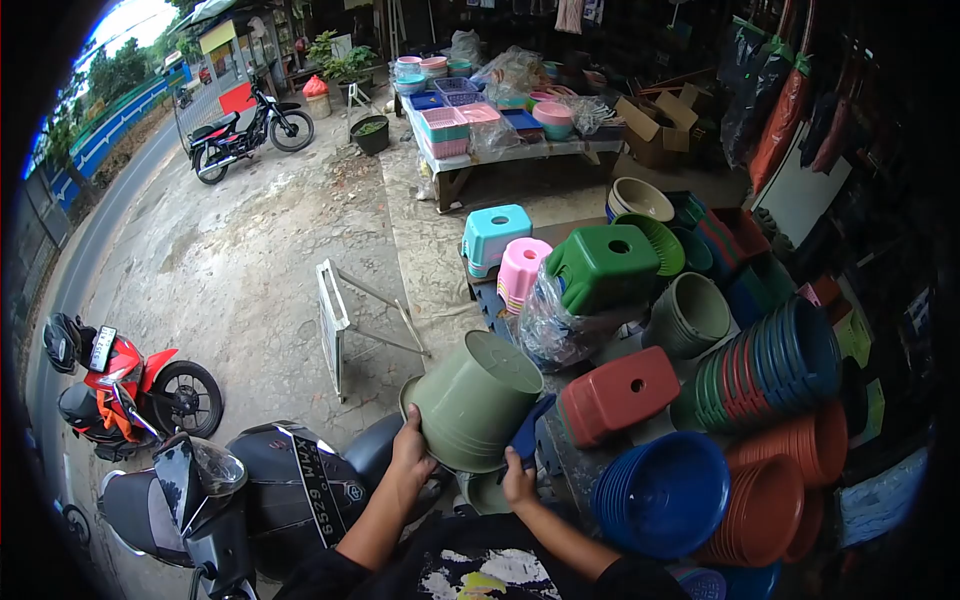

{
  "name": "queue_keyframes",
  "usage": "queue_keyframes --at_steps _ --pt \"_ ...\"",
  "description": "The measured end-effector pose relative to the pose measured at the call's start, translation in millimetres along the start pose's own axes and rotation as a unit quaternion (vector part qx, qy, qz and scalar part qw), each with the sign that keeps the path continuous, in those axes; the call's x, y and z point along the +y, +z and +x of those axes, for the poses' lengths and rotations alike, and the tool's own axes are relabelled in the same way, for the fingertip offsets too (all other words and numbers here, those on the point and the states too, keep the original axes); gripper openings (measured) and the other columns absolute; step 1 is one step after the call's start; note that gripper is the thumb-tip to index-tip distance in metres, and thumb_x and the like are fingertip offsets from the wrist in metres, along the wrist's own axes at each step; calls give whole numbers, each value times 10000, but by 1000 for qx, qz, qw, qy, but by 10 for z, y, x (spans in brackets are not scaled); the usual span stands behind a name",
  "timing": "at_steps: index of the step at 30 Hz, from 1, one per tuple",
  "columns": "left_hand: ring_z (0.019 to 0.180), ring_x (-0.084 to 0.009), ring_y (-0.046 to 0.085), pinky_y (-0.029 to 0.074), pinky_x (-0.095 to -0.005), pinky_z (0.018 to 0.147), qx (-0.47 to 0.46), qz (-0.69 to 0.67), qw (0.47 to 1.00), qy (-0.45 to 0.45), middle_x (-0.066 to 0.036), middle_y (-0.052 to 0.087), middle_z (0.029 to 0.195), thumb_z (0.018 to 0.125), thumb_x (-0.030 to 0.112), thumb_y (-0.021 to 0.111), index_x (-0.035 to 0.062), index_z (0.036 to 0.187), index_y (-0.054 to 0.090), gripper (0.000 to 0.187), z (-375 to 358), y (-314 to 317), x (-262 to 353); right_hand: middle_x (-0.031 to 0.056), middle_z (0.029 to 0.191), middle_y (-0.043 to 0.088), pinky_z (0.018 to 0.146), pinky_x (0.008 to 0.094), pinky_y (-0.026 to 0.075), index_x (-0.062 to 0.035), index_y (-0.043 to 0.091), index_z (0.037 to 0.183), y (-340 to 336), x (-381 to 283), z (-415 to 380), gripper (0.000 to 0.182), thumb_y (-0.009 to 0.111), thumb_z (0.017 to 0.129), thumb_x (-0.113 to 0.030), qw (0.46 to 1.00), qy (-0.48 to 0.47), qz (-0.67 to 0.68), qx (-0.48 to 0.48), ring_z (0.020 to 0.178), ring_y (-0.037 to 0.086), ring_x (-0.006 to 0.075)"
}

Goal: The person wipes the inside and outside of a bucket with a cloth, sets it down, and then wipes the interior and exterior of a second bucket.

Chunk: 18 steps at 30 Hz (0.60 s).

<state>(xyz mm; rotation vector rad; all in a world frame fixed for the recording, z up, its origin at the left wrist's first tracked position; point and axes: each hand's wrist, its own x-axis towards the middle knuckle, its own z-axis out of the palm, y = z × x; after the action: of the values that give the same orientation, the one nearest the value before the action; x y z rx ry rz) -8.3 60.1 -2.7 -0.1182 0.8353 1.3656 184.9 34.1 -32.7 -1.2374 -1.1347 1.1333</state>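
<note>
A grey-green plastic pot (470, 400) is tilted upside down in front of my body, its base facing up and away. My left hand (411, 447) grips it by the rim at the lower left. My right hand (519, 482) is closed on the handle of a blue tool (530, 430), whose wider part lies beside the pot's right side. Below the pot another green container (487, 493) shows in part. To the right of the blue tool sits a red stool (618, 396).
Stacked blue basins (661, 495), orange pots (765, 510) and nested buckets (770, 360) stand at the right. Green (605, 268), pink (523, 268) and turquoise stools (495, 238) are ahead. A metal frame (335, 325) and parked motorcycles (290, 480) are left.
</note>
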Motion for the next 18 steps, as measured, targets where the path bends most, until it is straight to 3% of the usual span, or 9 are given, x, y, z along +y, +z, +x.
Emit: queue_keyframes --at_steps 1,3,5,8,10,11,13,16,18 --pt "1222 -344 519 420 -530 1026 -6 58 998 -24 -180 505 1363 1013 435 405 18 1370 423 549 -53 30 39 133 1428 447 1119 366 279 26 397 1406 -12 -51 46 497 421 995 -253 977 170 124 39 1341 385 234" --pt "1189 -338 544 458 -526 984 -9 83 996 -15 -185 531 1324 1003 412 447 -6 1352 430 545 -108 73 93 91 1335 540 1068 348 350 -7 507 1327 -170 255 316 470 402 992 -320 967 122 199 99 1247 491 223" --pt "1136 -325 580 481 -508 959 -48 114 992 -7 -181 565 1276 993 414 470 -20 1333 440 553 -128 49 205 121 1360 529 1066 369 359 -16 491 1347 -338 -236 495 506 385 995 -365 910 157 383 12 1267 481 242" --pt "1077 -295 617 504 -471 932 -70 138 987 -39 -160 611 1202 978 416 507 -15 1289 483 532 -237 34 240 135 1309 573 1034 377 409 -9 529 1308 -755 -312 878 498 412 985 -369 914 166 364 -75 1208 541 251" --pt "1047 -274 632 513 -450 921 -78 159 983 -56 -145 630 1165 972 415 525 -11 1264 509 517 -305 76 230 139 1207 637 974 381 473 -1 568 1264 -961 -477 1117 473 455 971 -354 883 262 330 -209 1088 622 254" --pt "991 -237 640 521 -414 887 -104 225 967 -62 -122 646 1112 970 409 539 -7 1232 534 492 -326 77 205 139 1207 637 974 381 473 -1 568 1264 -938 -515 1225 473 455 971 -354 883 265 330 -205 1088 622 254" --pt "935 -200 648 529 -379 853 -123 287 946 -82 -99 661 1059 968 404 553 -2 1200 560 468 -368 81 115 128 1104 684 903 383 522 0 596 1230 -881 -525 1390 460 502 951 -354 865 362 174 -301 969 674 266" --pt "809 -115 595 502 -294 727 -135 435 890 -13 -56 657 948 981 377 558 5 1137 595 406 -355 177 -62 117 1062 700 854 374 541 8 604 1216 -609 -850 1448 471 535 936 -365 843 403 68 -350 916 693 257" --pt "802 -115 594 499 -291 722 -110 451 886 14 -55 656 936 982 379 555 6 1129 601 403 -360 238 -129 143 1240 628 980 393 465 -17 524 1327 -356 -1118 1374 557 547 922 -399 818 343 -225 -403 1111 624 283"
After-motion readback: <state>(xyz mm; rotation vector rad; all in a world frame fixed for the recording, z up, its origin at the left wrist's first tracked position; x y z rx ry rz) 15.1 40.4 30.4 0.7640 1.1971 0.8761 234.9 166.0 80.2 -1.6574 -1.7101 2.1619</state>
